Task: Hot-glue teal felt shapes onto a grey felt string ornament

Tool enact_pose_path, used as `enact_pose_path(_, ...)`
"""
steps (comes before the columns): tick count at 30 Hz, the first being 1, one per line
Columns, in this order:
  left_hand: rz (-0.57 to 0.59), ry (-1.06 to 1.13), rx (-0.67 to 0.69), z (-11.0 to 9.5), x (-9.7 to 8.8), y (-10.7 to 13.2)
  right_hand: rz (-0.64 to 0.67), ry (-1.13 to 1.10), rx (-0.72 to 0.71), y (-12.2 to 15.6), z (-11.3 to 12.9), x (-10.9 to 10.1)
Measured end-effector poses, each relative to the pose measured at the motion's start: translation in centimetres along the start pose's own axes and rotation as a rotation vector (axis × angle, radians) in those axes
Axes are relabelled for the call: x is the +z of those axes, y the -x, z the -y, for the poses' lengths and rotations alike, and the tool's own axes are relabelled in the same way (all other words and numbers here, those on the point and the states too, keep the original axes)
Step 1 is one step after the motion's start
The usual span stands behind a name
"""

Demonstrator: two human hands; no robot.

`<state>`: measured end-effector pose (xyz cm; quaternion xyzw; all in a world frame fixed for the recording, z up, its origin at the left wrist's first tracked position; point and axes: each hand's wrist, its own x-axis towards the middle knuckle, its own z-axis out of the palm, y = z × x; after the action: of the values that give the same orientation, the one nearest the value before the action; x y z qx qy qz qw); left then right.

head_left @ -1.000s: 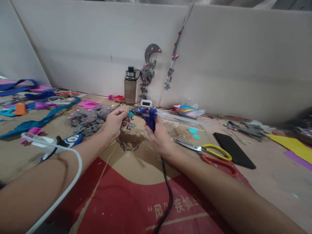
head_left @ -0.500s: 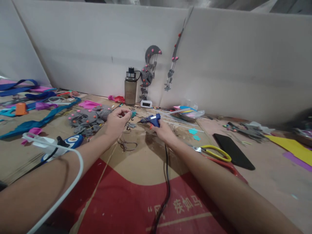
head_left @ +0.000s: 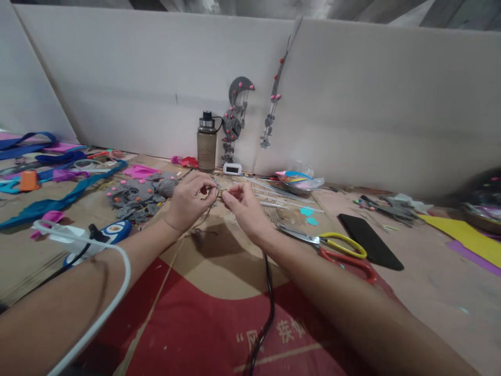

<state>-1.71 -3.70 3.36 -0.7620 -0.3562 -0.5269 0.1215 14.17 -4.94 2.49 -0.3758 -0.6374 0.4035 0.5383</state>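
My left hand [head_left: 190, 201] and my right hand [head_left: 242, 209] meet above the cardboard-covered floor [head_left: 219, 261], fingertips almost touching. Both are closed in a pinch on a small craft piece [head_left: 218, 194] held between them; it is too small to make out in detail. A thin thread hangs from it down towards the cardboard. The blue glue gun is out of sight. Its black cord [head_left: 268, 308] runs out from under my right forearm towards me. A white cable [head_left: 117, 292] lies over my left forearm.
Yellow-and-red scissors [head_left: 332, 245] and a black phone [head_left: 370, 240] lie to the right. Grey felt pieces with pink dots [head_left: 136, 196] lie to the left, with blue ribbons [head_left: 47, 201] beyond. A bottle [head_left: 206, 141], a small white clock [head_left: 233, 168] and grey hanging ornaments [head_left: 235, 112] stand at the wall.
My right hand has let go of the blue glue gun, which is no longer visible, and come left to join my left hand on the small piece.
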Motion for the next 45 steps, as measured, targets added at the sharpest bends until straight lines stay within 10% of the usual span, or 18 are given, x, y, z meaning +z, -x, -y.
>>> enact_pose_path(5, 0.032, -0.048, -0.005, 0.3, 0.1, 0.2, 0.053, -0.322, 0.170, -0.3, 0.2, 1.8)
enact_pose_path(20, 0.129, 0.506, -0.723, -2.3, 1.0, 0.0, -0.091, 0.067, -0.059, -0.9, -1.1, 0.7)
enact_pose_path(45, 0.162, 0.523, -0.738, -2.7, 0.7, -0.1, -0.111, 0.152, -0.102, -0.4, -1.1, 0.3)
